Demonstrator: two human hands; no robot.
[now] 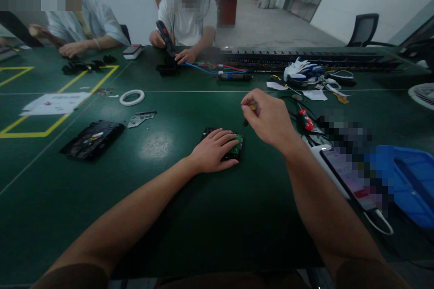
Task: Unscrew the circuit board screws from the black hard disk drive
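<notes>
A small black hard drive (241, 156) with a green circuit board (239, 143) lies on the dark green table in front of me. My left hand (215, 150) rests flat across it, fingers stretched out and slightly apart, covering most of it. Just right of the drive, my right hand (267, 115) is closed in a pinch around a small screwdriver (245, 123). Some yellow of its handle shows between the fingers, and its thin shaft points down at the drive's far right edge. Where exactly the tip touches, I cannot tell.
Left lie a black device housing (93, 139), a loose circuit board (141, 118) and a tape roll (132, 97). At right are a phone (349, 178), a blue basket (413, 180) and a red-handled tool (305, 120). Opposite, a person holds a power screwdriver (164, 36); another sits left.
</notes>
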